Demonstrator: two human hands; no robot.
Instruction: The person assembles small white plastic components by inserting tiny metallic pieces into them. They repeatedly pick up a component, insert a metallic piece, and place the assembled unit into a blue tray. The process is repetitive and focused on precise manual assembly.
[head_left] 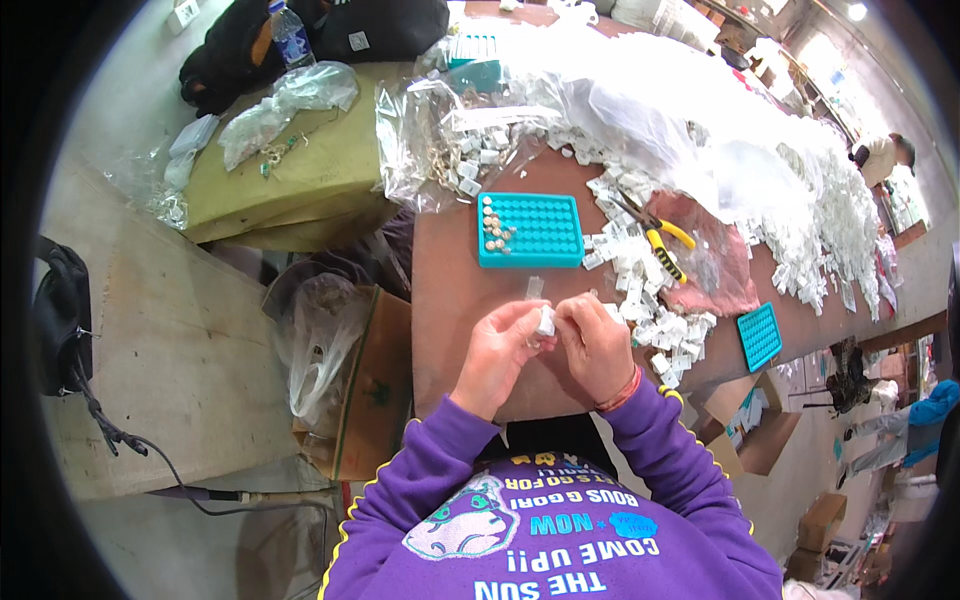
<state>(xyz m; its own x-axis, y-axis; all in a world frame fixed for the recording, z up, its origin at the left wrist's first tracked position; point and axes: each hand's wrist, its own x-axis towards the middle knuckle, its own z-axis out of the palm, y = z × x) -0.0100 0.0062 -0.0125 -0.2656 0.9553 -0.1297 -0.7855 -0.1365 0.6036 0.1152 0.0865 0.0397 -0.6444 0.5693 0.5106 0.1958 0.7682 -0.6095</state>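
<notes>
Brown tabletop (452, 285), pale wall (125, 110); left grip (506, 340) pinching white piece (546, 322), right grip (597, 343) beside, closure unclear.

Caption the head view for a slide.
Left hand holding a small white piece, right hand beside it, near a teal tray and pliers.

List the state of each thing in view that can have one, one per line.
Left hand: pinching a small white piece
Right hand: fingers curled; grip hidden
Larger teal tray: partly filled, round pieces toward its left
Pliers: lying down, handles spread
White pieces: loosely heaped
Right-hand cardboard box: open
Bottle: upright, capped
</notes>
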